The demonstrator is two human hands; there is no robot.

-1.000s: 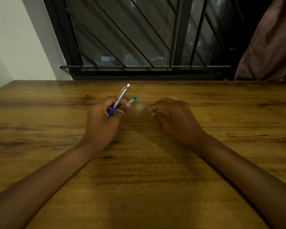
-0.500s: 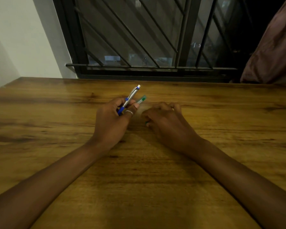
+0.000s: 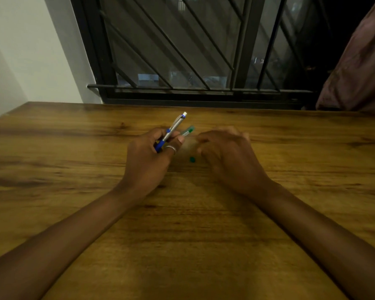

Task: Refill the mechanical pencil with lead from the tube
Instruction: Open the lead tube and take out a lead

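- Wood-grain brown table (image 3: 204, 245) under a black barred window (image 3: 182, 50); broad bare surface all round, edges far off.
- Left hand (image 3: 148, 161) closed around silver-and-blue mechanical pencil (image 3: 171, 132) and clear green-tipped lead tube (image 3: 187, 131), both angled up and away.
- Right hand (image 3: 227, 154) blurred, curled loosely, apparently empty.
- Small green cap (image 3: 192, 159) resting on wood between hands.
- Likely light, slippery; leads brittle, so pinch barrels mid-length.
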